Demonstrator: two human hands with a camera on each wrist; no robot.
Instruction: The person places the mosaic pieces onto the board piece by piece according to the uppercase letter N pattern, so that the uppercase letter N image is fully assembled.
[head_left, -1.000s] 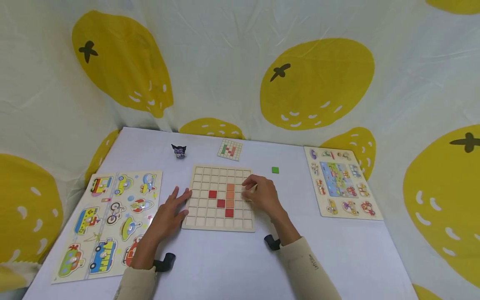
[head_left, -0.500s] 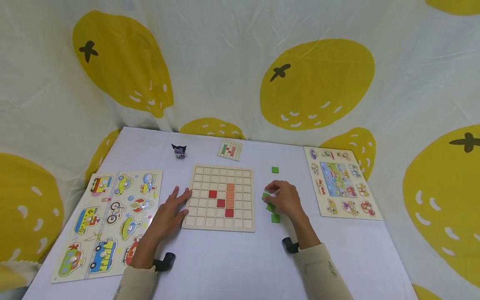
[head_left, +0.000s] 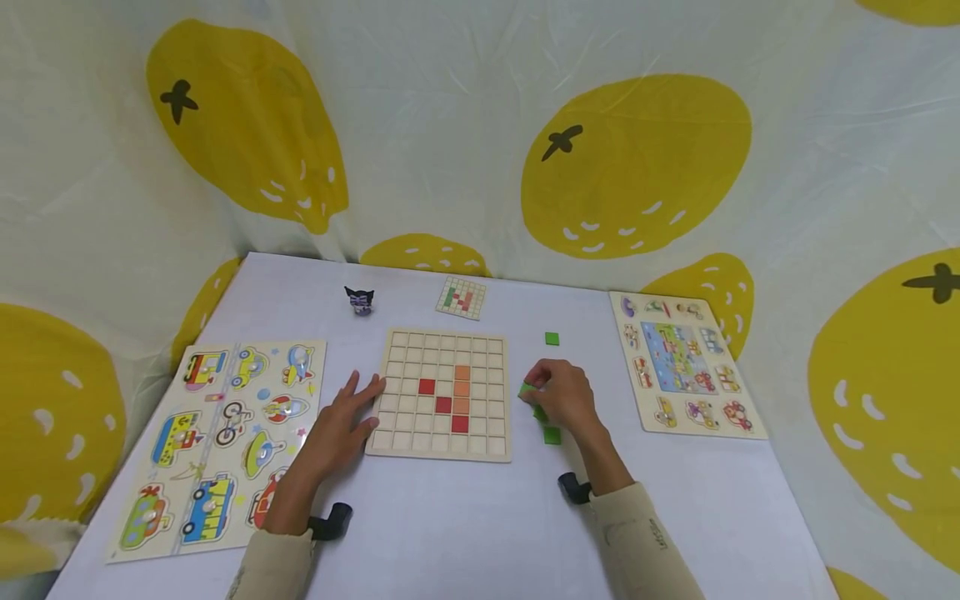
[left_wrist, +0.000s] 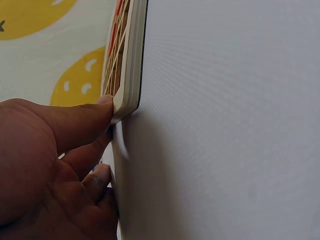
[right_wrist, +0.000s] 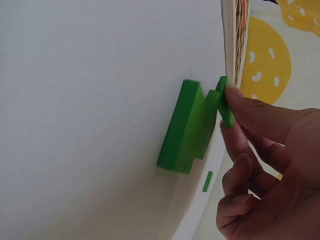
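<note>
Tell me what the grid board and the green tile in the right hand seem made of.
Grid board: probably wood with a matte finish, given its pale tan colour and lack of shine. Green tile: painted wood or plastic, unclear which; smooth-looking and evenly coloured, no grain showing.

Wooden grid board (head_left: 446,387) with red, orange and green square tiles
Board: pale, flat, between the hands, left edge touched by the left hand (head_left: 337,429); three red tiles (head_left: 443,405) seated in a diagonal, three orange tiles (head_left: 462,389) in one column above the lowest red; held green tile (right_wrist: 223,102): tilted, pinched by the right hand (head_left: 564,396); second green tile (head_left: 539,413): partly covered by that hand; third green tile (head_left: 552,436): flat, just nearer; fourth green tile (head_left: 552,339): flat, beyond the right hand
</note>
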